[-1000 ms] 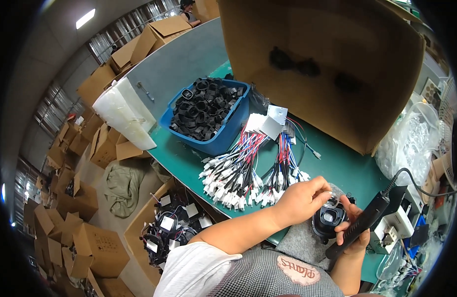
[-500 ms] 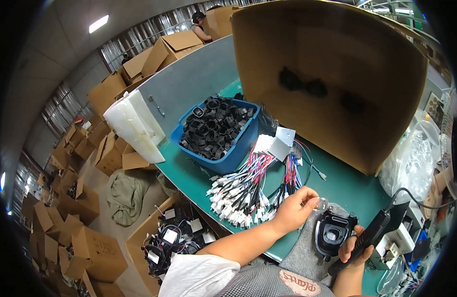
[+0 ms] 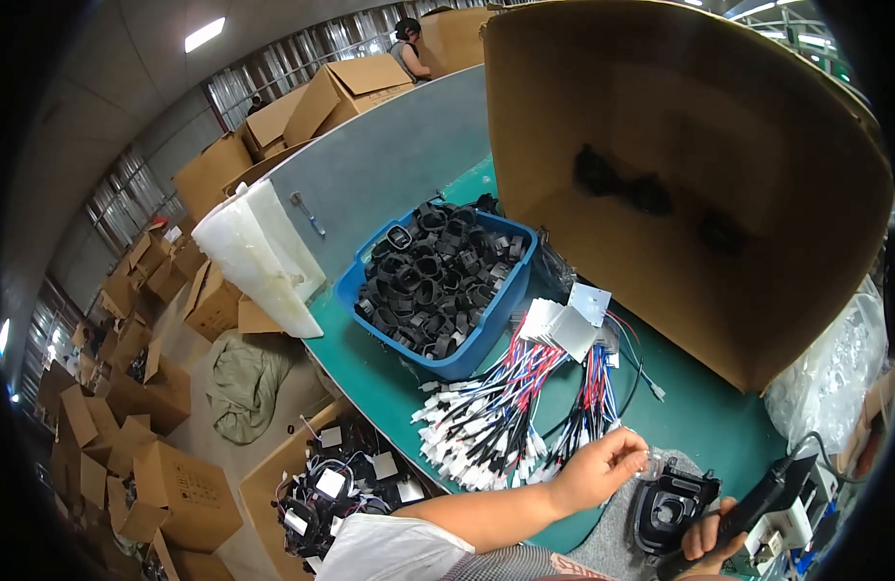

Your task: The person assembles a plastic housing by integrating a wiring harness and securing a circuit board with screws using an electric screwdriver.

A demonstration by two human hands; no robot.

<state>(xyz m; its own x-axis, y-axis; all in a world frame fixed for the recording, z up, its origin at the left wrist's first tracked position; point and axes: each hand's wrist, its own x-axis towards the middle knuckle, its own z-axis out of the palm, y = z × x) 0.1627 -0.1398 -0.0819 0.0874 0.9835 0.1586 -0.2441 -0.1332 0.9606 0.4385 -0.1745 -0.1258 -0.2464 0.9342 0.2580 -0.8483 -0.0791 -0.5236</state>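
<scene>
My left hand (image 3: 602, 471) is closed in a pinch on a small clear plastic piece (image 3: 651, 466), just above the upper left edge of a black plastic housing (image 3: 672, 511). This housing has a rounded opening in its middle and lies on a grey cloth (image 3: 617, 531). At its right side, my right hand (image 3: 711, 538) wraps round a black corded electric screwdriver (image 3: 748, 523), held at a slant; its tip cannot be made out. Bundles of coloured wires with white connectors (image 3: 486, 436) lie left of my left hand, with silvery plates (image 3: 573, 329) at their far end.
A blue bin (image 3: 467, 363) full of black ring-like parts stands on the green table (image 3: 680, 397). Behind, a large open carton (image 3: 651, 87) holds a few dark parts. An open box of wired black parts (image 3: 263, 484) sits below the left edge. Clear plastic bags (image 3: 825, 363) lie right.
The view has shifted, so the table things sit lower and farther right. Both hands keep their holds, the left still with the clear piece beside the housing.
</scene>
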